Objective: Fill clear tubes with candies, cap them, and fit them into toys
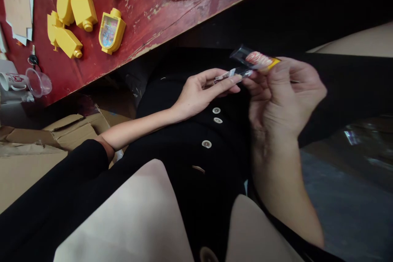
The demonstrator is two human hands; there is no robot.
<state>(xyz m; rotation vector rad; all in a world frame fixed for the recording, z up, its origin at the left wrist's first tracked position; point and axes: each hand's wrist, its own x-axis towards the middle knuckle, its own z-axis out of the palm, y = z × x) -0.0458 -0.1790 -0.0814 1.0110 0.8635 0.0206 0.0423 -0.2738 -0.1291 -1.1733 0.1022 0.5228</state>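
Note:
Over my lap, my left hand (202,92) pinches a small clear wrapper with dark and white print (225,76) between thumb and fingers. My right hand (284,90) is close beside it, fingers closed on a small clear packet with red, white and yellow print (259,60). The packet's transparent end points left, just above the wrapper. The far end of the wrapper reaches the fingertips of my right hand. What the packets contain is too small and blurred to tell.
A worn red table (147,20) crosses the upper left, bearing several yellow plastic cases (83,7), a clear plastic cup (38,82), a white mug (12,81) and keys (33,58). Cardboard boxes (30,159) lie below the table at the left.

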